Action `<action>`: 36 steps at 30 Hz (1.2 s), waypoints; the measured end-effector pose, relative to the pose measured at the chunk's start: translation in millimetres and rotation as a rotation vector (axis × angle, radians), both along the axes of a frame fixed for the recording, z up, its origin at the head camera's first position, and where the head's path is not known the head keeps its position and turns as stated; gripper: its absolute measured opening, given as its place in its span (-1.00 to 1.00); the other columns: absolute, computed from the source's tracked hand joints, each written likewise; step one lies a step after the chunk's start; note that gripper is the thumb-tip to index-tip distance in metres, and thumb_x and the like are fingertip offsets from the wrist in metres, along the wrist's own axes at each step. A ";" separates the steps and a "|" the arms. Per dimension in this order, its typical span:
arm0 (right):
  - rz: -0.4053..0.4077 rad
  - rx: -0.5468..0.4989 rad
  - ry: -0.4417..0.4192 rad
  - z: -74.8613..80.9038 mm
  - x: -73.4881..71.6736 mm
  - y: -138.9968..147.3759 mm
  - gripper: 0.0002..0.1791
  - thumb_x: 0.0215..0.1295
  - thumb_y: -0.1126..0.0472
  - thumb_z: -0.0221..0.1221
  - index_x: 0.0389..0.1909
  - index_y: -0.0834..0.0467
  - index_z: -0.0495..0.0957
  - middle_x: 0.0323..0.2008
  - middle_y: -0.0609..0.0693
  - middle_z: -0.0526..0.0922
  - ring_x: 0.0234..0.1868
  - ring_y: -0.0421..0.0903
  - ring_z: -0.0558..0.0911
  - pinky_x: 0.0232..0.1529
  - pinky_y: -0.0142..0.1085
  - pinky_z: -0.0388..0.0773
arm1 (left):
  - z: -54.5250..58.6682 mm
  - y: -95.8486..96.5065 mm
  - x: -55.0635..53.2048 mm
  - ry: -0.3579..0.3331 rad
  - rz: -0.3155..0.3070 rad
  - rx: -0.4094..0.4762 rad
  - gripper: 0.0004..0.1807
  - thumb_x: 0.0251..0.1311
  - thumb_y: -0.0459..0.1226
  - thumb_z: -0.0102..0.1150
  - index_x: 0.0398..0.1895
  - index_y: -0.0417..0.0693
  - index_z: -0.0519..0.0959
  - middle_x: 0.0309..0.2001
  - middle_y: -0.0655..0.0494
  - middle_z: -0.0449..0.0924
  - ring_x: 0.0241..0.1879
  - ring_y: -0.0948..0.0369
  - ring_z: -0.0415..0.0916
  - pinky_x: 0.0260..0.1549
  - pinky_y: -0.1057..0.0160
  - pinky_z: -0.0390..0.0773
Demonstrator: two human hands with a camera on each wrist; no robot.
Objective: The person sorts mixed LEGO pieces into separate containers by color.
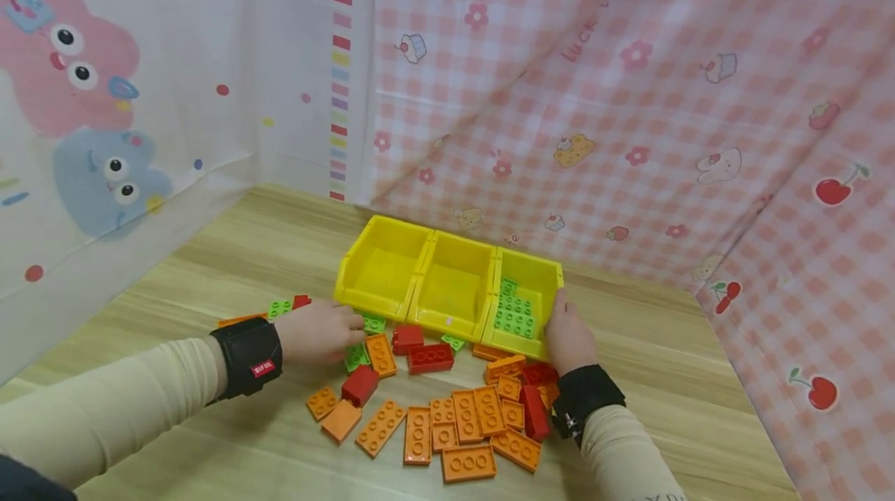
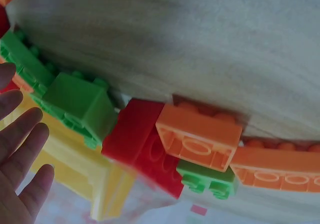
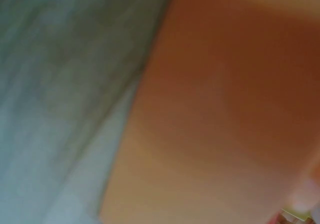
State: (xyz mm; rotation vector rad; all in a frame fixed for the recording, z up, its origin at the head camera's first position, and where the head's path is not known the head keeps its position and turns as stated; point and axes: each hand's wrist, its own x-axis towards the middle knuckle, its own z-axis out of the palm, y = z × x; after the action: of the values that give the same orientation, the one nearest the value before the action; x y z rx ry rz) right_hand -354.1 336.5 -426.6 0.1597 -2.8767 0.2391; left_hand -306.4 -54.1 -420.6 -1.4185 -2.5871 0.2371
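A yellow three-compartment bin [image 1: 412, 287] stands on the table with a green studded brick [image 1: 513, 318] inside its right compartment. Along the bin's right outer wall lies my right hand [image 1: 569, 332], touching that side. The right wrist view is mostly filled by blurred skin, so part of that hand's pose is hidden. My left hand [image 1: 318, 330] is at the front left of the bin, among green and red bricks. Its fingers [image 2: 25, 139] are spread and extended in the left wrist view, holding nothing. Beside them are a green brick [image 2: 82, 103] and a red brick [image 2: 135, 134].
Several orange bricks [image 1: 417, 435] lie scattered in front of the bin. Red bricks [image 1: 430, 358] sit close to its front edge, and another red brick [image 1: 534, 413] lies near my right wrist. A checked pink curtain [image 1: 489, 97] hangs behind and to the right.
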 end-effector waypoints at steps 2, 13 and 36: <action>-0.011 0.006 -0.004 -0.5 0.4 2.6 -0.42 0.36 0.33 -0.02 0.29 0.47 0.03 -0.11 0.42 0.40 -0.44 0.19 0.53 -0.34 0.03 0.53 | -2.0 3.5 -1.2 0.019 -0.020 -0.013 -0.77 0.06 -0.21 0.28 -0.18 0.01 0.61 -0.30 0.19 0.53 -0.30 0.21 0.44 -0.25 0.24 0.50; -0.022 0.008 0.041 -1.4 -0.2 14.2 -0.41 0.33 0.32 0.03 0.29 0.47 0.07 -0.09 0.42 0.42 -0.47 0.19 0.53 -0.35 0.04 0.53 | 2.2 18.4 -6.1 0.005 -0.034 -0.064 -0.83 0.05 -0.22 0.29 -0.26 0.03 0.59 -0.34 0.22 0.53 -0.32 0.22 0.45 -0.28 0.25 0.49; -0.061 0.006 -0.019 4.6 2.6 -1.1 -0.41 0.38 0.30 -0.03 0.36 0.40 0.04 -0.01 0.34 0.40 -0.56 0.08 0.45 -0.46 -0.04 0.52 | 85.5 135.0 -55.1 0.120 -0.123 0.022 -0.73 0.07 -0.08 0.27 -0.26 -0.01 0.53 -0.36 0.18 0.49 -0.41 0.24 0.43 -0.41 0.28 0.43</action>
State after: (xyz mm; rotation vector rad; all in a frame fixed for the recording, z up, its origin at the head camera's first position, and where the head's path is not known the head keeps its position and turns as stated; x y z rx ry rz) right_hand -351.5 335.4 -422.0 0.0706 -2.8964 0.2211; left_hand -361.5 80.9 -335.1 -1.5008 -2.3905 0.2666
